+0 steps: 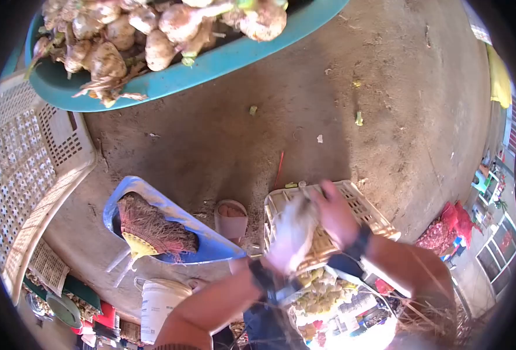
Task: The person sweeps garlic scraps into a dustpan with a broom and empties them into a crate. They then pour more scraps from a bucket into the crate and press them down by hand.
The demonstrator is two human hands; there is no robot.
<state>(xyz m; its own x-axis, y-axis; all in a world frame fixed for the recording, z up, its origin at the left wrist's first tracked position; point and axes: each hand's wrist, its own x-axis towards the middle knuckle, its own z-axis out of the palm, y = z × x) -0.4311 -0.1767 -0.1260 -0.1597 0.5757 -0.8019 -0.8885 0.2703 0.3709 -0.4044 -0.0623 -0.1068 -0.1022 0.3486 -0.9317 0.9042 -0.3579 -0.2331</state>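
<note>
Both my hands are over a beige slatted plastic crate (371,213) on the ground at the lower centre. My left hand (284,248) is smeared by motion and lies against a whitish, blurred object (297,219) too unclear to name. Just to its right, my right hand (335,216) has its fingers raised near that object's upper edge, also partly blurred. Dark bands circle both wrists. Below the crate sits a pile of yellowish-green scraps (322,291).
A teal tub (182,84) of garlic bulbs (107,61) fills the top left. A blue dustpan (211,248) with a broom head (153,224), a white bucket (156,309), a pale crate (22,157) and a red net sack (439,233) stand around.
</note>
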